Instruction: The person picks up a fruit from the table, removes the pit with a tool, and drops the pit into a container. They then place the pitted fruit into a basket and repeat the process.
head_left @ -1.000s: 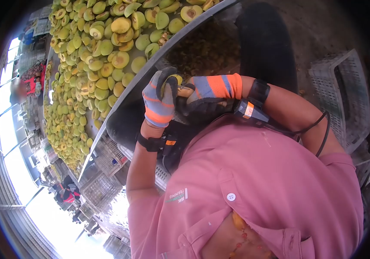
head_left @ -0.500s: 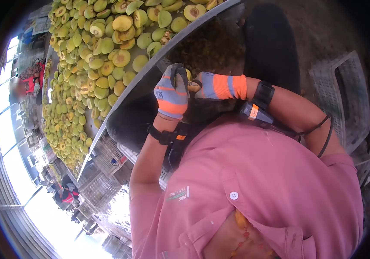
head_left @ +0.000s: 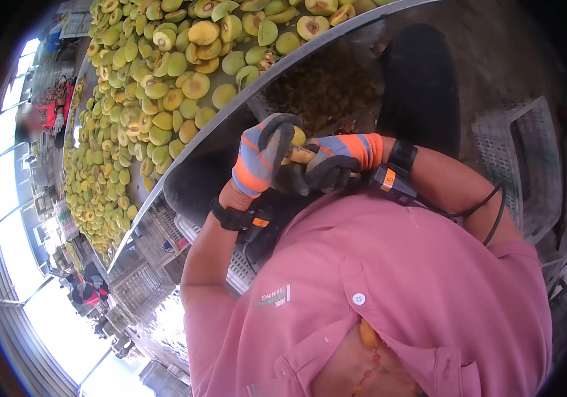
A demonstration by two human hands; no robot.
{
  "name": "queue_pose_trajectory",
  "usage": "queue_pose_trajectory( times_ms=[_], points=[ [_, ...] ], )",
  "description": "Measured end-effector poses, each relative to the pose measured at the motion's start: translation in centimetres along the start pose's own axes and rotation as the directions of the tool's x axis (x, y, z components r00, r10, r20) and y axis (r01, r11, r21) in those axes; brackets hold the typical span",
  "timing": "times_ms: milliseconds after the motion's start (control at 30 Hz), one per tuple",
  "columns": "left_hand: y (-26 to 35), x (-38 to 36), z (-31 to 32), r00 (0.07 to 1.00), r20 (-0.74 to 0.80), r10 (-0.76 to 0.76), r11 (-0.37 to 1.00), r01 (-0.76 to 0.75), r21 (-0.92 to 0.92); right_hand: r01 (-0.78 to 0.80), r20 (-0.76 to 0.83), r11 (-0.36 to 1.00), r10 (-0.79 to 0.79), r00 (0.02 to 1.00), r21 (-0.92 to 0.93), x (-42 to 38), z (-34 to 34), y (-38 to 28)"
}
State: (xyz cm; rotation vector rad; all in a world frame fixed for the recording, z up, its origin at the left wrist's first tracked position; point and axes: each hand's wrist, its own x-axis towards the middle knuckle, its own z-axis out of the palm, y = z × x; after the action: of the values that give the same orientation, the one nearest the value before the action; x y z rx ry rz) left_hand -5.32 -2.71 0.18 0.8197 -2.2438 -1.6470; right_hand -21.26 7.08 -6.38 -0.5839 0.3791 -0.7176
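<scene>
My left hand (head_left: 260, 153), in a grey, blue and orange work glove, is curled round a yellow-green stone fruit (head_left: 298, 136). Only a small part of the fruit shows between the dark gloved fingers. My right hand (head_left: 336, 159), gloved alike, is closed right beside it, its fingers bent towards me. Between the two hands shows a short tan, handle-like piece (head_left: 302, 155), gripped by the right hand. Both hands are held together over my lap, close to the edge of a table (head_left: 257, 76) heaped with halved stone fruit (head_left: 171, 99).
Dark peelings or scraps (head_left: 326, 83) lie below the table's edge. A pale plastic crate (head_left: 518, 152) stands on the right, with more crates (head_left: 141, 291) at lower left. Another person in red (head_left: 51, 112) is across the table. A cable runs along my right forearm.
My right hand has turned, so its curled dark fingers now show. My left hand stays round the fruit, slightly lower in view. The view has shifted slightly.
</scene>
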Motion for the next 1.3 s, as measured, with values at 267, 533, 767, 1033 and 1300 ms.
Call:
queue_pose_trajectory(
  times_ms=[267,533,767,1033,1300],
  points=[
    [-5.4,-1.0,2.4,0.895,-0.324,0.306,0.933,-0.214,0.291,0.068,-0.011,0.982,-0.071,0.997,-0.176,0.5,-1.5,0.8],
    [-4.1,-5.4,-2.4,0.766,-0.590,-0.255,0.886,-0.060,-0.460,-0.001,-0.681,0.995,0.067,0.729,0.097,2.7,-5.2,0.0],
    [-1.5,-16.5,-8.8,0.182,-0.923,-0.338,0.914,-0.170,-0.368,-0.016,-0.655,0.999,0.042,0.755,0.045,2.8,-3.0,-0.8],
    [-10.5,-23.7,-13.2,0.215,-0.957,-0.194,0.556,0.828,0.073,-0.169,-0.714,0.978,0.032,0.699,-0.122,3.1,-2.6,-0.8],
    [-4.6,-1.2,-13.4,0.682,-0.725,0.102,0.749,0.427,0.507,-0.132,-0.685,0.974,-0.030,0.728,-0.182,3.6,-2.9,-0.1]
  ],
)
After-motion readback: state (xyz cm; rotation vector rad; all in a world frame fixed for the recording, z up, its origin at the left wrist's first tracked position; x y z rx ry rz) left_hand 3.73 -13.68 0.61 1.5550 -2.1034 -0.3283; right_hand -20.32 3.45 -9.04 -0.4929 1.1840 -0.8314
